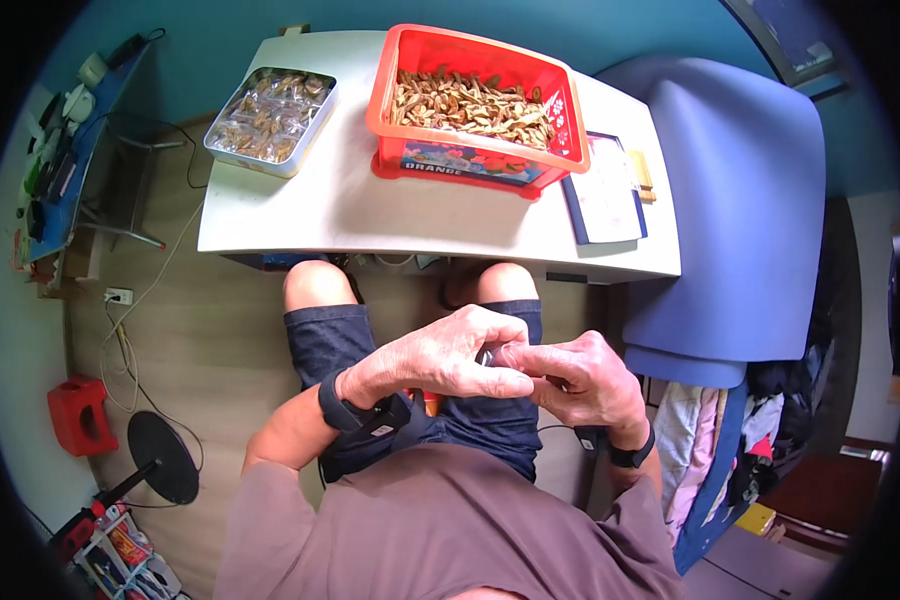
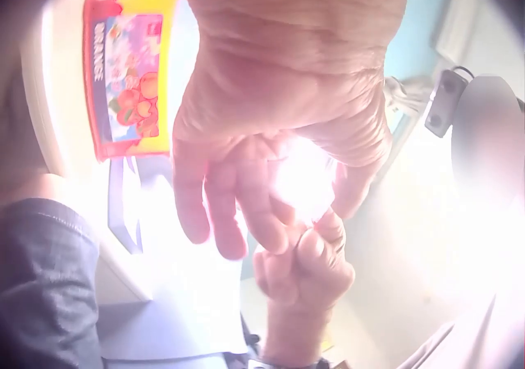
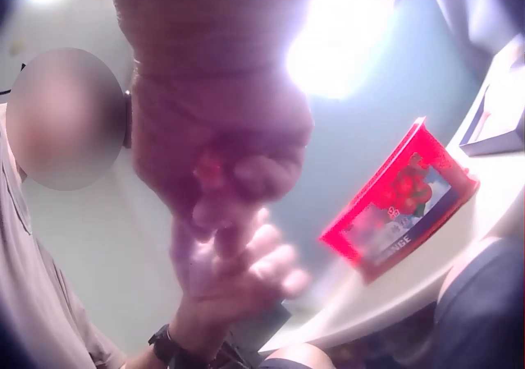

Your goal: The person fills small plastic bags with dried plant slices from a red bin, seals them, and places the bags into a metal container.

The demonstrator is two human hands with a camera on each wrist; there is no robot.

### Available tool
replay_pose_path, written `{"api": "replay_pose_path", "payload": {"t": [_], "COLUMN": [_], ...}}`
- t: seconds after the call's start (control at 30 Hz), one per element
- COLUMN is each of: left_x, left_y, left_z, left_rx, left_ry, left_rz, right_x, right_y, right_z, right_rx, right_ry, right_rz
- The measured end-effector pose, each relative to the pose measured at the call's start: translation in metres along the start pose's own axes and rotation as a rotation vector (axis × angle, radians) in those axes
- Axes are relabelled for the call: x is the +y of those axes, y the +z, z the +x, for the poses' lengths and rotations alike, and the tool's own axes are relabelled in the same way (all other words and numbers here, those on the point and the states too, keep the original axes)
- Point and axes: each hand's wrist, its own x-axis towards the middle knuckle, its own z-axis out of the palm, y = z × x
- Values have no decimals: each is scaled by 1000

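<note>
- Your white surface (image 1: 280,220) bears a red basket (image 1: 480,143) (dried slices (image 1: 465,105) inside).
- Behind: teal wall (image 1: 340,16).
- Your right hand (image 1: 585,380) pinches something clear (image 1: 510,354); left hand (image 1: 450,350) grip, can't tell.

I see a plain mauve-brown top (image 1: 460,530) with loose short sleeves (image 1: 270,510), worn over dark navy shorts (image 1: 325,345) with a stitched hem (image 2: 57,210). Black straps circle my operator's wrists: the left band (image 1: 338,408) carries a dark, boxy module (image 1: 395,412) with a small white label (image 1: 381,431), while the right band (image 1: 632,456) looks slimmer.
</note>
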Motion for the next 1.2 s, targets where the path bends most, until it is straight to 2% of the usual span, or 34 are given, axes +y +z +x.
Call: {"api": "replay_pose_path", "payload": {"t": [0.03, 0.13, 0.2, 0.27, 0.33, 0.4, 0.43, 0.47, 0.53, 0.57, 0.67, 0.7, 0.8, 0.83, 0.87, 0.93, 1.07, 1.13, 1.2], "left_x": [-4, -8, -15, -18, -21, -24, -21, -16, -2, 2, 6, 4, 0, -5, -7, -8, -18, -25, -30], "left_y": [-3, -19, -29, -38, -50, -61, -65, -70, -80, -83, -93, -94, -98, -97, -100, -106, -114, -118, -116], "left_z": [6, 23, 34, 42, 54, 66, 71, 77, 88, 91, 101, 103, 103, 101, 100, 98, 96, 95, 92], "left_rx": [2, -53, -49, -39, -14, 11, 23, 11, -21, 1, -67, -82, -103, -56, -40, -109, -95, -154, -126], "left_ry": [-18, -59, -49, -60, -46, 43, 27, 35, -18, 0, 23, 57, 35, 136, 142, 147, 155, 138, 167], "left_rz": [-16, -82, -53, -203, -209, -103, -72, -81, 234, 273, 294, 356, 311, 309, 302, 402, 320, 373, 388], "right_x": [-4, 12, 32, 50, 54, 59, 57, 56, 54, 54, 54, 57, 58, 58, 59, 65, 70, 69, 71], "right_y": [-9, -14, -15, -17, -22, -22, -22, -24, -31, -34, -44, -44, -43, -42, -40, -37, -31, -29, -29], "right_z": [9, 22, 27, 33, 41, 47, 52, 56, 63, 64, 63, 63, 69, 75, 78, 79, 85, 91, 93], "right_rx": [-102, -206, -230, -174, -165, -33, 7, 6, -25, -25, -40, 19, -60, -126, -173, -214, -174, -285, -314], "right_ry": [75, 166, 191, 157, 233, 197, 190, 204, 185, 192, 246, 219, 263, 258, 242, 247, 284, 362, 347], "right_rz": [-14, -1, 26, 89, 102, 32, -53, -62, -243, -290, -285, -237, -199, -219, -222, -218, -101, -184, -153]}}
